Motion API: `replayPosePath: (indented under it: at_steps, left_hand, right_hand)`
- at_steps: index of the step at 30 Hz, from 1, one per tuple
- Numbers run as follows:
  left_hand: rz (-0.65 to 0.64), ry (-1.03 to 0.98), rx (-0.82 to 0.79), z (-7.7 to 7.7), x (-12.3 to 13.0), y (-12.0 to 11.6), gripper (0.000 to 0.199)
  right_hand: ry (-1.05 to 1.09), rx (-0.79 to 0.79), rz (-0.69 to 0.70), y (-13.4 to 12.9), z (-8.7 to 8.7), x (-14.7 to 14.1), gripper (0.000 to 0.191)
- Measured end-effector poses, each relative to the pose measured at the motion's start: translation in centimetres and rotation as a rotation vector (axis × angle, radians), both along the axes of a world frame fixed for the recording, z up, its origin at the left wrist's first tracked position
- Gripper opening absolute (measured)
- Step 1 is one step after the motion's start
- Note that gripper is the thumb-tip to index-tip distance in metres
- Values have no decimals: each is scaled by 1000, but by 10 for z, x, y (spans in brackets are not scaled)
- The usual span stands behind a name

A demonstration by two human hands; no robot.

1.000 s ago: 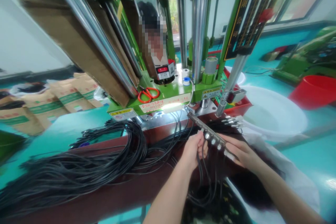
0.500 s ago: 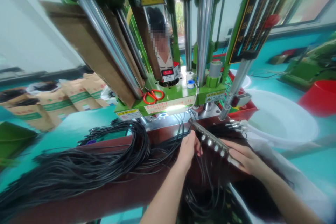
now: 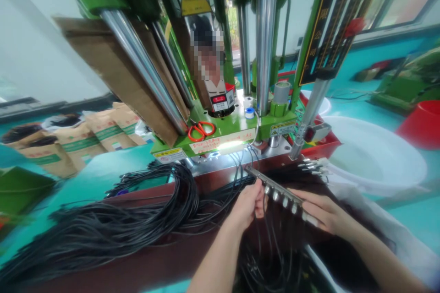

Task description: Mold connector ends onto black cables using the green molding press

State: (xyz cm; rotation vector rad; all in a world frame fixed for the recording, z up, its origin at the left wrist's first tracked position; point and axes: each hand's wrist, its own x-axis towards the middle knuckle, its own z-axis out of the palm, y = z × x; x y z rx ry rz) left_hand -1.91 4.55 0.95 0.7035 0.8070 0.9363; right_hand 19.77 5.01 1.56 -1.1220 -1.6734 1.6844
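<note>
A narrow metal bar (image 3: 273,184) with a row of silver plug ends along its near side is held at a slant above the bench. My right hand (image 3: 323,210) is closed around the bar's right end, fingers laid along its top. At the bar's left part, my left hand (image 3: 249,201) has its thumb against the edge and its fingers curled in, pinching what looks like a black cable (image 3: 267,222). The exact contact is hidden by the fingers. More black cables hang below the bar.
A thick bundle of black cables (image 3: 113,224) covers the bench's left side. Behind stands a green press (image 3: 230,123) with steel columns and orange-handled scissors (image 3: 202,131) on its plate. Silver-ended cables (image 3: 312,166) lie right, near a white basin (image 3: 374,155). Paper sacks (image 3: 77,142) stand left.
The bar and both hands sit slightly lower in view. My left hand has shifted a little to the right along the bar, nearer the first plug end. My right hand keeps its hold.
</note>
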Motion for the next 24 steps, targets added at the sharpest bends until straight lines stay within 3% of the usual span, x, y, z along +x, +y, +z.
replayPosePath:
  at_steps: [5,12,18,24]
  left_hand:
    - [47,88,10,-7,0,-1,53]
    - [80,376,169,-13,-6,-5,50]
    - [133,346,199,-9,0,-2,48]
    - [266,379,243,7,-6,-18,30]
  right_hand:
    - [-95,154,22,0,0,1,48]
    - [-132,159,63,-1,-5,6,46]
    - [-100,153,-86,-8,-8,11,47]
    - [-158,145,-207,7,-5,44,52]
